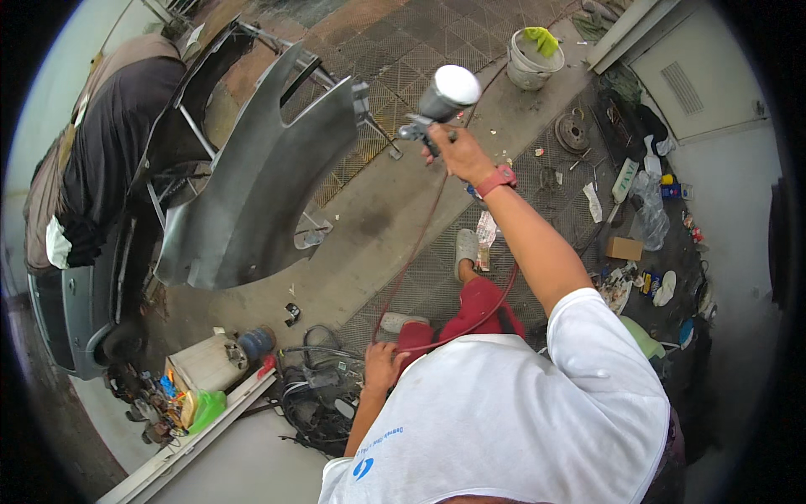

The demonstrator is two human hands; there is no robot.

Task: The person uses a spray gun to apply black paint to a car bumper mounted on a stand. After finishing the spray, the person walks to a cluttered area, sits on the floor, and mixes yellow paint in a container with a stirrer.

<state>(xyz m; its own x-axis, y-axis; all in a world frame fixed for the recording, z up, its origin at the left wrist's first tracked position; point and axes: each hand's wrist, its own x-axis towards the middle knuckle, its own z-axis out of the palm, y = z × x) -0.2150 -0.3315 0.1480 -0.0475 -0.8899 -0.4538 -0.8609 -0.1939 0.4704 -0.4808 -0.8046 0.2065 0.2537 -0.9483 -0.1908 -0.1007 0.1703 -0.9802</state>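
My right hand (453, 151) grips a spray gun (420, 130) with an upright silver cup (445, 92) on top, held out just to the right of a grey car fender (248, 193). The fender rests on a metal stand (193, 130), and another curved panel (222, 59) hangs behind it. A thin red hose (411, 260) runs down from the gun toward my legs and loops back up. Low by my left hip, my left hand (382, 365) has its fingers closed round the hose.
Draped cloth (117, 143) covers a car (67, 311) at left. A bucket (531, 71) with green gloves stands at back. Brake discs (573, 130), a cardboard box (624, 249) and litter line the right wall. Cables (319, 403) and a container (206, 361) lie lower left.
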